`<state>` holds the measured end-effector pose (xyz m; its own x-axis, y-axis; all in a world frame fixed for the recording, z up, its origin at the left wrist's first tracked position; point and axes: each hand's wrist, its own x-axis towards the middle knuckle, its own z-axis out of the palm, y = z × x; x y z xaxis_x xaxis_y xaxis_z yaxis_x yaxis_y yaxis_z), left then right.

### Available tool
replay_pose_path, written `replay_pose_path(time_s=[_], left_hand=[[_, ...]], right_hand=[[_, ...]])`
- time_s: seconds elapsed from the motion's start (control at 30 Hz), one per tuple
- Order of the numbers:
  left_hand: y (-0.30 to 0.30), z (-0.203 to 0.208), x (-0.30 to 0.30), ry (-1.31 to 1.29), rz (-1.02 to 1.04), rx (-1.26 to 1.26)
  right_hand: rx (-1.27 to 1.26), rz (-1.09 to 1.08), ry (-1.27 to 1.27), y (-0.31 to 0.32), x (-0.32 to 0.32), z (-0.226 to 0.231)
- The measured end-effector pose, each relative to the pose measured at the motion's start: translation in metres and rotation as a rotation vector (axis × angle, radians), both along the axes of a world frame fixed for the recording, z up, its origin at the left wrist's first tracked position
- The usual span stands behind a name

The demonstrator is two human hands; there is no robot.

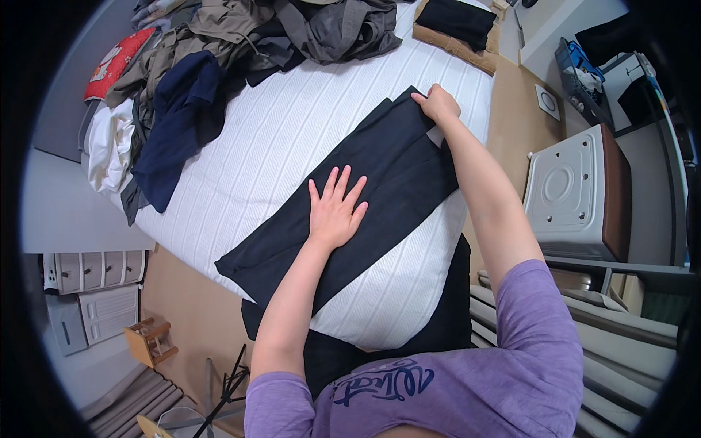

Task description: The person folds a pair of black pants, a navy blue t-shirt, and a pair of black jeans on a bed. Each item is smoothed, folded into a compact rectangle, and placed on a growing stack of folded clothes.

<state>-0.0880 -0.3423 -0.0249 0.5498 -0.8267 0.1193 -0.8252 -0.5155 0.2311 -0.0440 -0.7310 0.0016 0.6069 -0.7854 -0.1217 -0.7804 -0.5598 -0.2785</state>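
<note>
Left hand (pixel 335 209): flat, fingers spread, pressing folded black trousers (pixel 380 182) on white bed (pixel 277 139). Right hand (pixel 437 103): closed, pinching trousers' far end.

black trousers (pixel 380 182), folded lengthwise, flat on bed (pixel 270 146)

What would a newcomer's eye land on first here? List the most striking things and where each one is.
First, the long black garment spread diagonally across the white bed, with the left hand pressed flat on its middle and the right hand gripping its far end. Next, the heap of unfolded clothes piled at the bed's far left side. A small folded black stack sits at the top edge.
</note>
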Motion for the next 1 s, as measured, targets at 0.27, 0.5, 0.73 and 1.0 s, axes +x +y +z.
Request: replay_pose_path(time_s=[0.27,0.5,0.73,1.0], left_hand=[[0.002,-0.003,0.002,-0.014,-0.002,-0.024],[0.002,-0.004,0.001,-0.041,-0.003,-0.050],[0.002,-0.008,-0.001,-0.056,0.009,-0.034],[0.000,0.023,-0.032,-0.167,-0.008,-0.147]], right_hand=[[-0.054,0.257,-0.549,0.044,-0.011,0.037],[0.512,0.795,-0.733,0.086,-0.083,0.050],[0.189,0.077,-0.237,-0.014,-0.161,0.006],[0.457,-0.070,-0.247,-0.019,-0.159,-0.012]])
